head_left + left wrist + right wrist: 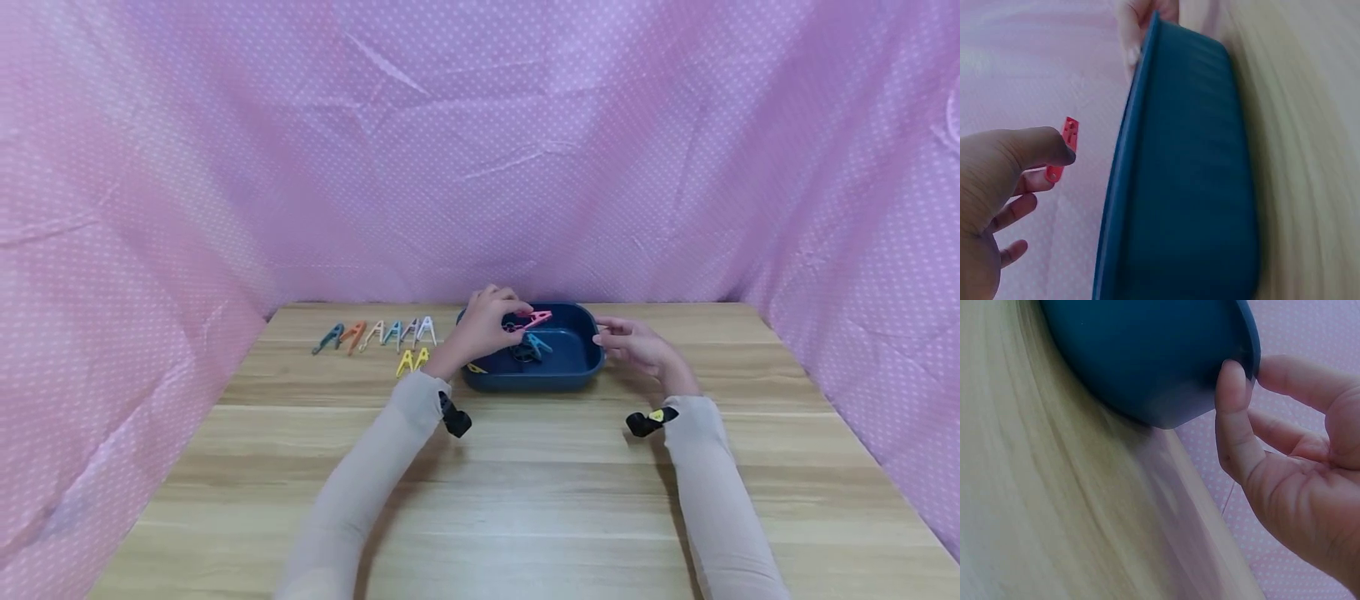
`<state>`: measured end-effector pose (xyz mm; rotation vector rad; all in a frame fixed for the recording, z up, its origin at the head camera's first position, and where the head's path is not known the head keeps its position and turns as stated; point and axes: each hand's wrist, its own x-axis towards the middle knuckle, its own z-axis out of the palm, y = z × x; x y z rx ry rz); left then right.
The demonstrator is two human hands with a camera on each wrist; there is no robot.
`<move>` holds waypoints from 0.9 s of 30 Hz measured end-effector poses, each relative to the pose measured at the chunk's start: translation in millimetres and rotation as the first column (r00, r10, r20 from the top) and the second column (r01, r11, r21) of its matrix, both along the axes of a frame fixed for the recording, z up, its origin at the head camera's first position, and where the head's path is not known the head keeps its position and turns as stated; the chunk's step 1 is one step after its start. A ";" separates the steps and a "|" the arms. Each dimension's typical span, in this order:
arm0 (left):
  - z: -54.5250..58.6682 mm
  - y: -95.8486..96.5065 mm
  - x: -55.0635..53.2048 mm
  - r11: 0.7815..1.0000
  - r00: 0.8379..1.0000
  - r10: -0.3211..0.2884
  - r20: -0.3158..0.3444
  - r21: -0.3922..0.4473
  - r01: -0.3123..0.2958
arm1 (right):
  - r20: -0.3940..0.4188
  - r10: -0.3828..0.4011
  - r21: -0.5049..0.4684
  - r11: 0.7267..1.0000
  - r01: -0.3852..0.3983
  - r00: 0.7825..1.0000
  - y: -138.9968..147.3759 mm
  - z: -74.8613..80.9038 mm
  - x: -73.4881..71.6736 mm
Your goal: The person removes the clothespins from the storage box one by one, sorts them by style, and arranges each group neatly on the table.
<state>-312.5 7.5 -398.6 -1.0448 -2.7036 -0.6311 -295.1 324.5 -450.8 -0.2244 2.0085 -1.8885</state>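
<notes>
My left hand point(486, 323) is over the left part of a dark blue basin point(525, 383). It pinches a pinkish-red clothespin point(538, 318) between thumb and forefinger, while the other fingers stay loosely bent in the left wrist view. Inside the basin lie a blue clothespin point(538, 343) and a yellow clothespin point(476, 368), partly hidden by the left hand and wrist. At the basin's right end my right hand point(637, 346) holds the rim. Its thumb point(1233, 390) presses on the outer wall, with the forefinger at the rim's edge.
Left of the basin, several clothespins stand in a row, from a dark teal clothespin point(330, 337) to a white clothespin point(427, 329). Two yellow clothespins point(406, 362) sit in front of them. Pink dotted cloth point(480, 167) hangs behind the wooden table point(525, 483).
</notes>
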 end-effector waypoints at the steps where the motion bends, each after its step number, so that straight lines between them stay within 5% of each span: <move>1: -1.2 -4.6 0.3 1.000 1.000 0.003 -0.012 0.005 -0.003 | -0.002 0.002 0.003 1.000 -0.002 1.000 0.0 -0.4 0.0; 16: -10.5 -95.7 0.3 0.982 0.989 0.144 -0.015 0.129 -0.141 | 0.013 -0.014 0.036 0.999 0.014 1.000 1.1 3.2 1.1; 27: -12.7 -153.1 7.2 0.970 0.971 0.236 0.036 0.057 -0.238 | 0.017 -0.007 0.033 0.999 0.007 1.000 0.5 1.8 -0.8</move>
